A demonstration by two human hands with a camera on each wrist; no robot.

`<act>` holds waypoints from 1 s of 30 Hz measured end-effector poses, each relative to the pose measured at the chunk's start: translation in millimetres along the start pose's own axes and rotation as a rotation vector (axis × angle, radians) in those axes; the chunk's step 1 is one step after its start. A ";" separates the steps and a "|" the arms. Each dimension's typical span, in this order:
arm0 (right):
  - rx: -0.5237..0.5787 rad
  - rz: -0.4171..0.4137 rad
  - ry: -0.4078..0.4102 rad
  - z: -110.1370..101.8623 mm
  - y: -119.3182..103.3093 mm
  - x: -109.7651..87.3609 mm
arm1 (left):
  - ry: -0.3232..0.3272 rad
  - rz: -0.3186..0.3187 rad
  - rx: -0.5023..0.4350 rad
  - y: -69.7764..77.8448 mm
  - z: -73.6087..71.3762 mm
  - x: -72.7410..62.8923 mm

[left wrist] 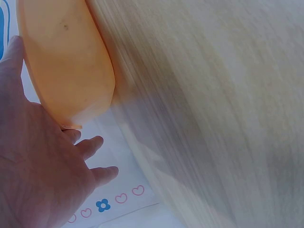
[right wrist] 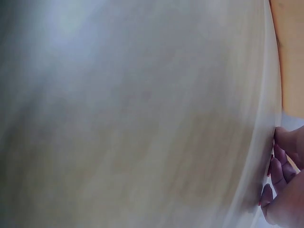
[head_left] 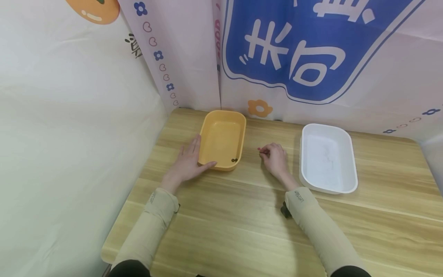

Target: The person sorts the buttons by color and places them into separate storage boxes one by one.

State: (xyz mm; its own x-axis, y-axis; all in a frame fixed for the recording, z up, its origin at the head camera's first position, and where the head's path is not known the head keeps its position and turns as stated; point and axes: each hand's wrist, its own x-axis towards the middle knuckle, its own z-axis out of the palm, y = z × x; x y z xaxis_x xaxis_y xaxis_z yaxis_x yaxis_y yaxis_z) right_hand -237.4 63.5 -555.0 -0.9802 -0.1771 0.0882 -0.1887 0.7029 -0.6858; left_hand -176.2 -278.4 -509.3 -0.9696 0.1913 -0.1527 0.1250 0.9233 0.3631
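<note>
My left hand (head_left: pixel 186 163) lies along the left side of the yellow tray (head_left: pixel 223 166), its fingers straight and the thumb across the near rim. In the left wrist view, that hand's spread fingers (left wrist: pixel 97 145) show at the tray's end. Two small dark brown round pieces (head_left: pixel 234 160) sit in the tray's near right corner. To the right of the tray, my right hand (head_left: pixel 275 158) is low over the table with thumb and fingertips drawn together, pinching a small dark red piece. A small red piece (head_left: pixel 258 149) shows right at the fingertips.
A white tray (head_left: pixel 327 188) stands to the right of my right hand, with a few faint specks on its bottom. Both trays stand on the wooden table (head_left: pixel 228 223). A printed cloth (head_left: pixel 194 57) hangs behind the table's far edge.
</note>
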 end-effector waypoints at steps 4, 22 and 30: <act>0.016 0.004 -0.005 -0.2 0.5 0.2 | -0.001 -0.002 0.004 0.2 -0.1 0.2; 0.012 -0.032 0.073 -2.6 -2.0 0.0 | -0.009 -0.006 0.000 0.8 -1.2 0.6; -0.003 -0.053 0.084 -2.7 -4.5 -2.5 | -0.013 -0.010 -0.008 1.3 -1.7 0.6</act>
State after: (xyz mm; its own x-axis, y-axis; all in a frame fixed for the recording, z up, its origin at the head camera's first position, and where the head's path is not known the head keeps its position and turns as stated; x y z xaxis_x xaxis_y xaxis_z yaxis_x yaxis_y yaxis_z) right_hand -234.2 62.7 -550.2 -0.9703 -0.1561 0.1846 -0.2407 0.6964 -0.6761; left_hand -176.9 -277.7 -507.4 -0.9680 0.1860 -0.1684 0.1131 0.9226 0.3689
